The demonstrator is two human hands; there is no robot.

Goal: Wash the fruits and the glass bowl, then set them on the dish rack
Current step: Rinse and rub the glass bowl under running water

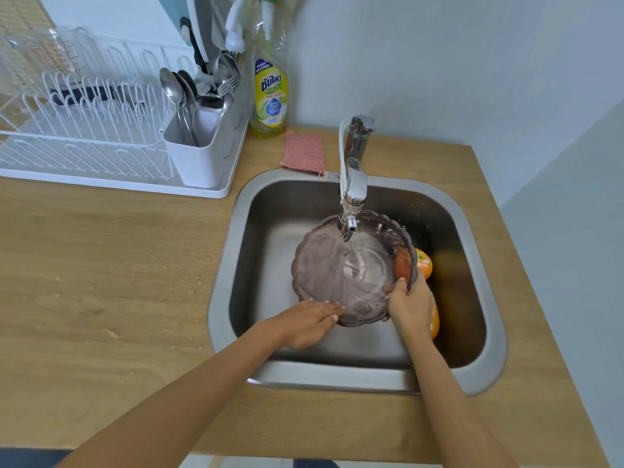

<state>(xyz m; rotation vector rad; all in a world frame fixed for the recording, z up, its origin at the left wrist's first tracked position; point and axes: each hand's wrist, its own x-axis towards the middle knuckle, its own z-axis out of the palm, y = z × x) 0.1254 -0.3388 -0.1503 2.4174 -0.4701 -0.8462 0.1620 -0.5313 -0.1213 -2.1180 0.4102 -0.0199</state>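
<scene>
- The right hand (410, 307) grips the right rim of the glass bowl (351, 268), thumb inside the wall and the other fingers curled behind it, mostly hidden.
- The left hand (305, 320) lies flat, fingers straight and together, pressing on the bowl's near-left rim; it does not clasp anything.
- There is one bowl, tinted and scalloped, held tilted inside the sink (236, 251), toward its middle, with water from the single tap (353, 194) running into it.
- Two orange fruits show in the sink's right half: one (424, 263) just behind the bowl's right edge, partly seen through the glass, the other (435, 324) largely covered by the right wrist. Whether more fruit lies under the bowl I cannot tell.
- One pink scrub pad (304, 152) rests on the worktop (101, 282) at the sink's far edge, its corner overhanging the steel rim.
- One yellow dish soap bottle (270, 92) stands at the worktop's back edge against the wall, its top cut off by the frame.
- One white dish rack (84, 130) occupies the far-left corner of the worktop, cut off at the left.
- A white cutlery holder (199, 157) sits at the rack's right end, crowded with spoons and at least one fork; the count is hard to make out.
- A dark-handled item lies across the rack's wires, and a clear container stands at its back corner; both are blurred.
- Scattered water drops dot the worktop just left of the sink.
</scene>
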